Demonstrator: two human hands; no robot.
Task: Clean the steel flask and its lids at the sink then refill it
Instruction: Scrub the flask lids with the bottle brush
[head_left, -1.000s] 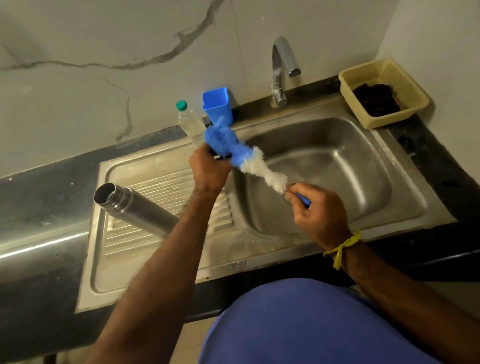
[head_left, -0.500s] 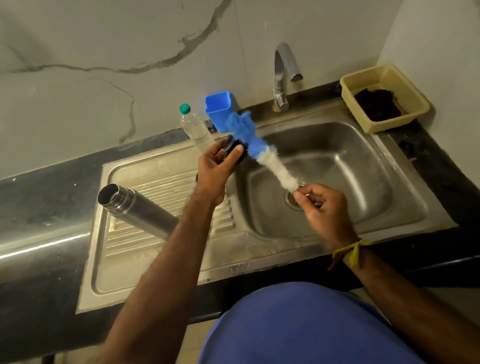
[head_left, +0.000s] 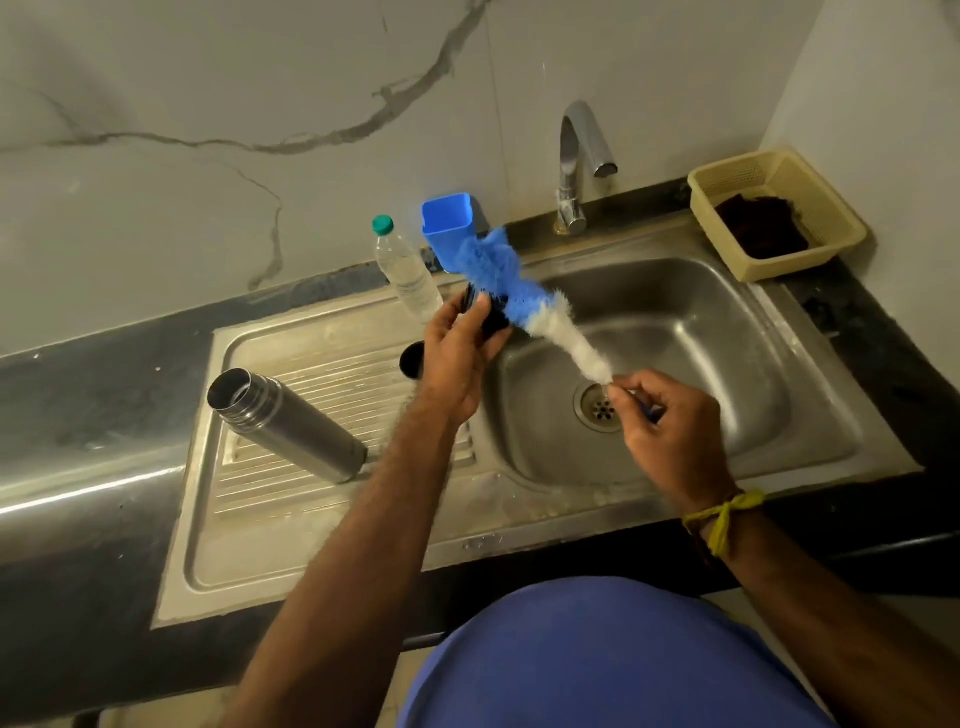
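Observation:
The open steel flask (head_left: 288, 425) stands on the ribbed drainboard (head_left: 332, 384), left of my arms, its mouth uncovered. My left hand (head_left: 460, 353) grips a small black lid (head_left: 488, 314) over the basin's left rim. My right hand (head_left: 667, 421) pinches the blue handle of a bottle brush (head_left: 524, 299) above the drain (head_left: 600, 408). The brush's blue and white bristles press against the lid. A second black lid (head_left: 412, 361) lies on the drainboard, partly hidden behind my left hand.
A clear water bottle with a green cap (head_left: 408, 270) and a blue cup (head_left: 449, 228) stand at the back rim. The tap (head_left: 579, 166) is off. A beige basket (head_left: 779, 213) holding a dark cloth sits at the back right. The steel basin (head_left: 727, 364) holds nothing.
The brush has swung upward and toward the back, its blue tip now by the blue cup. My right hand's grip slid to the handle's end, and my left hand turned the lid.

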